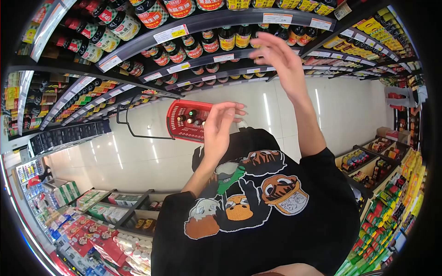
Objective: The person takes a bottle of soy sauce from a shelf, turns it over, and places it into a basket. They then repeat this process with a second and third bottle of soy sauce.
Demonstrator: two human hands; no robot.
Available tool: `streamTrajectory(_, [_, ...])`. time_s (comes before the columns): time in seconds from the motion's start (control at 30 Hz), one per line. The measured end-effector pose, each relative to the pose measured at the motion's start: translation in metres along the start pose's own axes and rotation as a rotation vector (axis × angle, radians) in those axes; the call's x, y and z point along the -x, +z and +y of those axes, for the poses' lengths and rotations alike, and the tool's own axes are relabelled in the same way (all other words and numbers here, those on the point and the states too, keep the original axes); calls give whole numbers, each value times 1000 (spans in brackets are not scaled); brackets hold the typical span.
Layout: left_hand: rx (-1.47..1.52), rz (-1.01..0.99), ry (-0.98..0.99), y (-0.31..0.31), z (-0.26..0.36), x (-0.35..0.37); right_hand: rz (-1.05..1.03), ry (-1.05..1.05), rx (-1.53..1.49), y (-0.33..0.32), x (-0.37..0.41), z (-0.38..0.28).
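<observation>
My right hand [282, 57] is raised in front of the shelf, its fingers apart and slightly curled, with nothing in it. In this view its fingertips overlap the row of dark sauce bottles with yellow labels [243, 37]. Lower down, in front of my black shirt, my left hand [220, 124] is bare too, its fingers loosely bent and pointing right. Behind that hand, a red shopping basket [171, 120] on the floor holds several dark bottles [191, 113]; the hand hides its right part. A long black handle [123, 123] extends from the basket to the left.
Shelves with price tags [171, 33] run across the top, stocked with sauce bottles [154, 14]. Pale tiled floor [264, 108] lies below them. Low display bins [375, 168] stand at right, and stacked red boxes [99, 239] at lower left.
</observation>
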State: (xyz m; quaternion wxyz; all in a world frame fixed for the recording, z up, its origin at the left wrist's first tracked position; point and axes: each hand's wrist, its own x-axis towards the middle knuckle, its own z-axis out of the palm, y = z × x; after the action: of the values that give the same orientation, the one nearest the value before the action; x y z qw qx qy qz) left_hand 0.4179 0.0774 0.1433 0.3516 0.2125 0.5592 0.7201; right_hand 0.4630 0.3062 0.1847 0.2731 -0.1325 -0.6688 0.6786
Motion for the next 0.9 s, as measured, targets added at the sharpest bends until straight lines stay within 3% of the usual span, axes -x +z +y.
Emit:
streamTrajectory(0.03, [0, -2, 2, -2, 1, 1, 1, -3, 1, 4, -8, -3])
streamTrajectory(0.13, [-4, 13, -14, -10, 5, 2, 105, -336, 88, 18, -52, -3])
streamTrajectory(0.27, [-7, 17, 18, -20, 9, 2, 46, -384, 219, 39, -104, -22])
streamTrajectory(0.3, [-2, 26, 21, -22, 9, 3, 50, -384, 223, 46, -107, -36])
streamTrajectory(0.37, [7, 20, 6, -24, 11, 4, -9, -180, 360, 60, -115, -65])
streamTrajectory(0.47, [6, 8, -26, -27, 14, 6, 168, -289, 574, 71, -146, -38])
streamTrajectory(0.57, [11, -15, -39, -26, 17, 9, 235, -334, 493, 79, -169, -35])
streamTrajectory(0.6, [27, -39, -44, -26, 18, 10, 304, -489, 565, 79, -184, -21])
streamTrajectory(0.73, [16, -80, -39, -25, 19, 11, 191, -280, 684, 80, -198, -37])
streamTrajectory(0.9, [26, -93, -39, -23, 17, 10, 235, -283, 653, 77, -207, -39])
